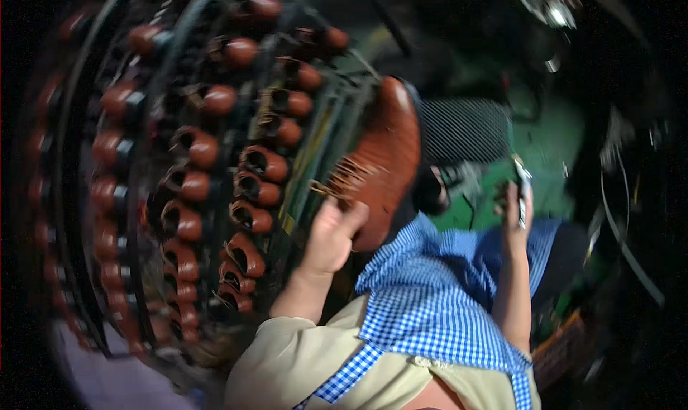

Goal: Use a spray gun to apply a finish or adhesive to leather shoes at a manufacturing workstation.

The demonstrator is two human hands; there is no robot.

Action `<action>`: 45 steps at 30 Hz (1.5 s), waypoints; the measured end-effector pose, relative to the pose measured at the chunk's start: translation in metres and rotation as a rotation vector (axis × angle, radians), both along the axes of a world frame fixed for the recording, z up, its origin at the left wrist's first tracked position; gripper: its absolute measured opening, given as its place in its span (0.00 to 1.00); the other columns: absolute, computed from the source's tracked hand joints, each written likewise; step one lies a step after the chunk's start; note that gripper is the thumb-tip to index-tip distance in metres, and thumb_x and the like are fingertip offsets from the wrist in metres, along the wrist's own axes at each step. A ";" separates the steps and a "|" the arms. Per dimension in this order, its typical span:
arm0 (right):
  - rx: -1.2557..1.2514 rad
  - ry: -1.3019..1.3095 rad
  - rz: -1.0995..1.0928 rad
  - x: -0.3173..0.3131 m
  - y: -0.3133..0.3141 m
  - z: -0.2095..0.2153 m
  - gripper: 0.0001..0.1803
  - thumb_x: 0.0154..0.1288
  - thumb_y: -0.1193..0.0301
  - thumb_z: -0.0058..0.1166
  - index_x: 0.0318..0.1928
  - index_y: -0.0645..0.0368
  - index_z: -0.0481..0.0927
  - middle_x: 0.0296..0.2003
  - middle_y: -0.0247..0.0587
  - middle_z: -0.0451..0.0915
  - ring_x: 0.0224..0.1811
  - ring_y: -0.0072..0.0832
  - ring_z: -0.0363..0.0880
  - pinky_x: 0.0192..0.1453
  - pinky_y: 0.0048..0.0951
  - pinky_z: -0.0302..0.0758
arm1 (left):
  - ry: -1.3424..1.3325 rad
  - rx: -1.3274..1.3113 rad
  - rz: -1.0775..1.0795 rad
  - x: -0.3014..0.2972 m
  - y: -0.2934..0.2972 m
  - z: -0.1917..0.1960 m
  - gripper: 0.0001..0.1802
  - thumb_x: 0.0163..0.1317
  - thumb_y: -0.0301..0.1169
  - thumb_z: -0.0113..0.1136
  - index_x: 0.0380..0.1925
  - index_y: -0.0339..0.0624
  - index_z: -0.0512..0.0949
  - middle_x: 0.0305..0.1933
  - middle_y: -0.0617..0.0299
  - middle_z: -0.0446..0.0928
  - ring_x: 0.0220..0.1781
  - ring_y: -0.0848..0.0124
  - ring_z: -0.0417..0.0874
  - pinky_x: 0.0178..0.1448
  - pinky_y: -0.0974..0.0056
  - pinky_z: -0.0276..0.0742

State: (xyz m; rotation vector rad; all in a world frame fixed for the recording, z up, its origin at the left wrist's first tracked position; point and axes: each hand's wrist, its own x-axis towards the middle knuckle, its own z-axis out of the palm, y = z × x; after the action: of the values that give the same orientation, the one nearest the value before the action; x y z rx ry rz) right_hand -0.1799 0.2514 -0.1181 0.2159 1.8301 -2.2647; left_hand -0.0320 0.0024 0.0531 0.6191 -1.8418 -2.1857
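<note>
A brown leather shoe (390, 145) is held up in front of me, its toe pointing away and its tan laces (351, 177) on the left side. My left hand (333, 227) grips it near the heel end, thumb across the leather. Off to the right, above my apron, my right hand (512, 209) is closed round a slim, pale metallic tool (523, 180). That tool points upward, and blur hides its exact kind. The blue checked apron (444, 302) covers my lap.
On the left a metal rack (190, 23) carries rows of brown shoes (190, 184). A dark ribbed pad (464, 129) lies beyond my lap over the green floor (548, 141). Pale cable or hose (631, 249) hangs at right. Shiny metal parts (555, 12) show at the far right.
</note>
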 end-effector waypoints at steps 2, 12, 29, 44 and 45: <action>-0.138 0.113 -0.070 -0.021 0.013 -0.022 0.19 0.75 0.56 0.52 0.51 0.60 0.77 0.41 0.37 0.82 0.35 0.22 0.81 0.32 0.25 0.73 | 0.010 -0.325 -0.032 0.004 0.001 -0.007 0.24 0.72 0.28 0.58 0.67 0.38 0.68 0.65 0.64 0.73 0.65 0.72 0.73 0.72 0.63 0.63; -0.059 0.483 -0.174 -0.130 -0.021 -0.034 0.19 0.68 0.64 0.60 0.55 0.62 0.79 0.48 0.43 0.78 0.42 0.28 0.77 0.42 0.30 0.76 | 0.121 -0.594 0.538 0.125 -0.018 0.032 0.18 0.72 0.30 0.59 0.60 0.38 0.75 0.56 0.67 0.77 0.58 0.78 0.74 0.64 0.67 0.70; 0.118 0.717 -0.116 -0.166 -0.034 -0.027 0.25 0.76 0.66 0.47 0.70 0.59 0.67 0.67 0.43 0.69 0.54 0.34 0.76 0.52 0.32 0.78 | -0.319 -0.822 1.514 0.370 -0.168 0.289 0.23 0.71 0.37 0.56 0.62 0.41 0.69 0.59 0.56 0.75 0.60 0.64 0.75 0.59 0.56 0.72; 0.464 0.830 -0.081 -0.113 -0.020 0.004 0.24 0.78 0.67 0.41 0.71 0.60 0.67 0.73 0.46 0.64 0.74 0.39 0.61 0.76 0.42 0.59 | -1.448 -1.612 1.331 0.330 -0.258 0.371 0.27 0.66 0.55 0.57 0.46 0.43 0.86 0.49 0.49 0.85 0.52 0.55 0.85 0.58 0.54 0.77; 0.460 0.826 -0.084 -0.123 -0.019 -0.011 0.24 0.78 0.67 0.41 0.71 0.60 0.67 0.73 0.46 0.64 0.74 0.39 0.61 0.76 0.42 0.59 | -1.080 -1.562 1.189 0.335 -0.249 0.367 0.30 0.67 0.58 0.54 0.46 0.41 0.85 0.47 0.49 0.85 0.51 0.57 0.85 0.59 0.55 0.76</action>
State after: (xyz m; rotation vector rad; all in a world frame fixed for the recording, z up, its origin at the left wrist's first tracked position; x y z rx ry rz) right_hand -0.3031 0.2326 -0.1287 -0.6899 2.7631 -2.0983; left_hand 0.3035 -0.2465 0.4205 1.7451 -1.8542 0.5747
